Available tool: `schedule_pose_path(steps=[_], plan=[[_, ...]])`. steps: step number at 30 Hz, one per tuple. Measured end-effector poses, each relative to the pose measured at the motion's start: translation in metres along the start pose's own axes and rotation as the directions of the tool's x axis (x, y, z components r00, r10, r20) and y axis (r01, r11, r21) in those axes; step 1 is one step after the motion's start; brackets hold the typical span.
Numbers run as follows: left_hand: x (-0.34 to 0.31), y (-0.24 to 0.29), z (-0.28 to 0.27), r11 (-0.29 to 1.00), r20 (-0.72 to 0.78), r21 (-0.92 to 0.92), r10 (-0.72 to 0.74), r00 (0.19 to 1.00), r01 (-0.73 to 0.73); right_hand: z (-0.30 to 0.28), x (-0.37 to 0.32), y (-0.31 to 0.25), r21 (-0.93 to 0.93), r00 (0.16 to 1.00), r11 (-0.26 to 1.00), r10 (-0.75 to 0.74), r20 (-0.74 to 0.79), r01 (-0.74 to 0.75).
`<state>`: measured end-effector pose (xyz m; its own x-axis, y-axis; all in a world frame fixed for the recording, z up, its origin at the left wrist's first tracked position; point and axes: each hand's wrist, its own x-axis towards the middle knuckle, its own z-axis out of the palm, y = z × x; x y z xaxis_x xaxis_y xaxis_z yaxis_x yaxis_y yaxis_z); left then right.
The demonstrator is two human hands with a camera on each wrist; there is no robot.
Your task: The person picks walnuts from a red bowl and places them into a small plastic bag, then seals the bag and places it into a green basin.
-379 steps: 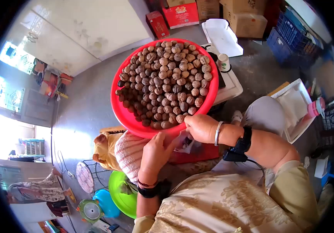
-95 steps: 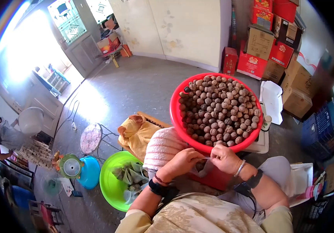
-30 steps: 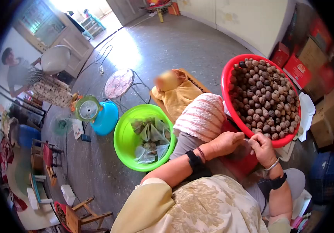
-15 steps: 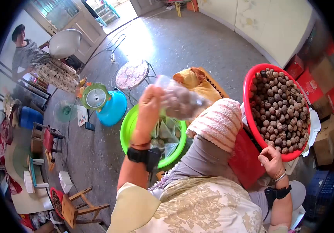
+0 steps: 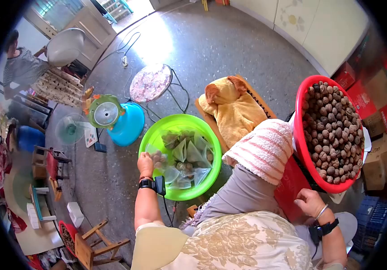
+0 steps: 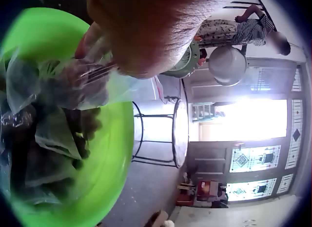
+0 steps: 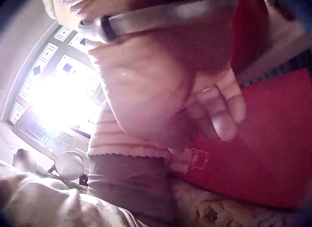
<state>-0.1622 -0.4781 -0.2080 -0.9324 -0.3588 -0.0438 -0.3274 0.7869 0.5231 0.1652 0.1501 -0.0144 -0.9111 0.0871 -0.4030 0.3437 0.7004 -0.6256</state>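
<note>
My left hand [image 5: 145, 166] grips a clear plastic bag of walnuts [image 5: 158, 159] by its top, at the left rim of a green basin [image 5: 164, 124]. Several more clear bags of walnuts [image 5: 191, 155] lie in that basin. In the left wrist view, the held bag [image 6: 87, 85] hangs over the basin, below my hand [image 6: 146, 31]. My right hand [image 5: 311, 202] holds nothing, its fingers loosely curled in the right wrist view. It rests by my right leg, below a red basin [image 5: 298, 121] heaped with loose walnuts [image 5: 330, 130].
A striped towel [image 5: 263, 148] covers my knee, beside a red flat surface [image 5: 288, 193]. Ahead are a yellow cloth [image 5: 236, 108] on a wooden seat, a round stool [image 5: 150, 83] and a fan [image 5: 106, 114]. A person [image 5: 29, 67] with a white basin [image 5: 66, 47] stands at the far left.
Earlier, both hands worked at a bag beside the red basin. My left hand then swung left with the walnut bag and lowered it to the green basin. My right hand dropped slightly, away from the red rim.
</note>
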Motion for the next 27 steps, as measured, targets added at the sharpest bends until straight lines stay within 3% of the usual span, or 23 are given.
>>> schedule_pose_path(steps=[5,7,10,11,12,13,16,19,22,23,25,27], plan=[[0.024,-0.033,0.016,0.995,0.006,-0.035,-0.089,0.996,0.089,0.004,0.004,0.001,-0.061,0.999,0.998,-0.028,-0.017,0.027],[0.026,-0.025,0.016,0.999,0.003,-0.009,-0.046,0.999,0.046,0.006,0.005,0.001,-0.049,0.999,0.998,0.024,-0.026,-0.025],[0.058,-0.076,0.073,0.998,0.059,-0.054,0.033,0.998,-0.030,0.008,0.007,-0.002,-0.064,0.999,0.997,0.051,-0.011,-0.051],[0.051,-0.064,0.073,0.998,0.063,-0.053,0.035,0.997,-0.032,0.010,0.007,-0.002,-0.062,0.998,0.996,0.055,-0.012,-0.056],[0.037,-0.039,0.071,0.923,0.189,-0.299,-0.193,0.963,0.244,0.012,0.007,-0.002,-0.080,0.999,0.996,0.030,-0.021,-0.032],[0.029,-0.023,0.069,0.718,0.361,-0.480,-0.363,0.859,0.505,0.013,0.008,-0.002,-0.099,1.000,0.995,0.004,-0.030,-0.007],[0.015,-0.016,0.075,0.767,0.434,-0.410,-0.312,0.845,0.494,0.013,0.006,-0.011,-0.079,0.999,0.997,-0.004,-0.055,0.000],[0.012,-0.049,0.102,0.810,0.447,-0.388,-0.252,0.858,0.440,0.012,0.003,-0.009,-0.058,0.998,0.998,-0.006,-0.058,0.002],[0.006,-0.060,0.116,0.900,0.523,-0.335,-0.069,0.850,0.279,0.012,-0.001,0.000,-0.080,0.998,0.997,-0.028,-0.059,0.024],[-0.002,-0.047,0.109,0.905,0.527,-0.338,-0.046,0.848,0.259,0.012,-0.001,0.003,-0.073,0.997,0.997,-0.019,-0.081,0.013],[-0.029,0.011,0.085,0.819,0.592,-0.447,-0.031,0.805,0.360,0.011,-0.007,0.010,-0.128,0.989,0.985,-0.127,-0.075,0.117],[-0.041,0.051,0.075,0.737,0.615,-0.550,0.039,0.788,0.392,0.017,-0.011,0.025,-0.112,0.991,0.989,-0.102,-0.090,0.092]])
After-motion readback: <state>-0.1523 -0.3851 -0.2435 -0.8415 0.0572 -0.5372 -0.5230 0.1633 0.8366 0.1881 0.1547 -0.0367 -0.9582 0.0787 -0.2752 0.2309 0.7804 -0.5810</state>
